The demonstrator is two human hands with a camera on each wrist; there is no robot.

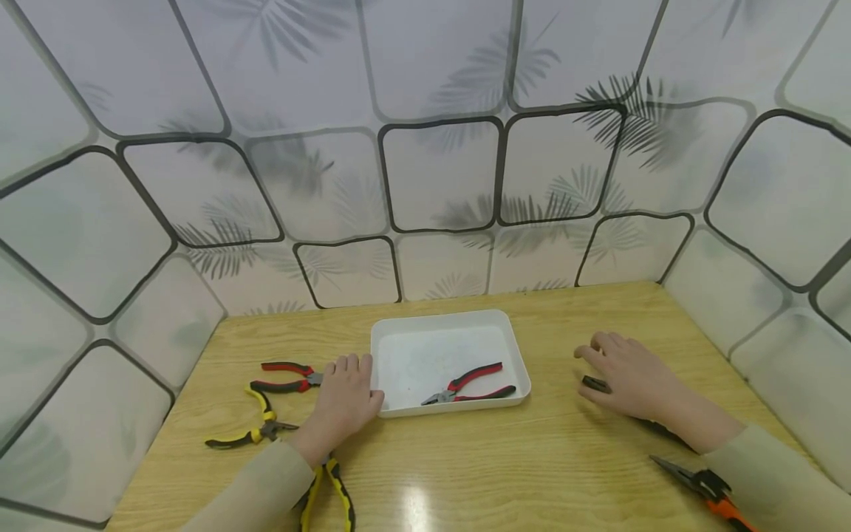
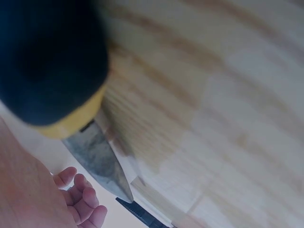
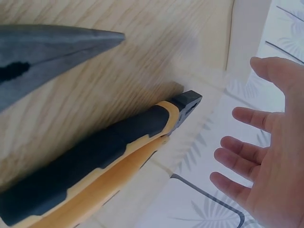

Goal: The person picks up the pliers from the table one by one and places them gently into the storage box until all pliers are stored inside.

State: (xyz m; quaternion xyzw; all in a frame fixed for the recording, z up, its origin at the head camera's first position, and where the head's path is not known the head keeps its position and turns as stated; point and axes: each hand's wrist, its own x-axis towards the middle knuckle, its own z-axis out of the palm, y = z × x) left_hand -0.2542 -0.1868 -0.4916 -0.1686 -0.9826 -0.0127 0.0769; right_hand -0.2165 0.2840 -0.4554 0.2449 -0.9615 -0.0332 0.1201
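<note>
My left hand (image 1: 346,395) rests beside the left wall of a white tray (image 1: 442,410), its thumb at the rim and its fingers loosely bent. Inside the tray lie red-and-black pliers (image 1: 472,384). On the right, my right hand (image 1: 628,375) hovers with spread, slightly bent fingers over yellow-and-black pliers (image 3: 118,128). From the head view the hand and forearm partly hide these pliers. In the right wrist view the fingers (image 3: 237,154) are apart from them. Pliers with a pointed metal tip (image 2: 99,159) show close under my left wrist.
Left of the tray lie another pair of red-and-black pliers (image 1: 292,377) and yellow-and-black pliers (image 1: 255,428). More yellow-handled pliers (image 1: 339,488) lie partly under my left forearm. Orange-handled long-nose pliers (image 1: 708,488) lie by my right sleeve. A patterned wall covering (image 1: 439,177) surrounds the wooden table (image 1: 492,473).
</note>
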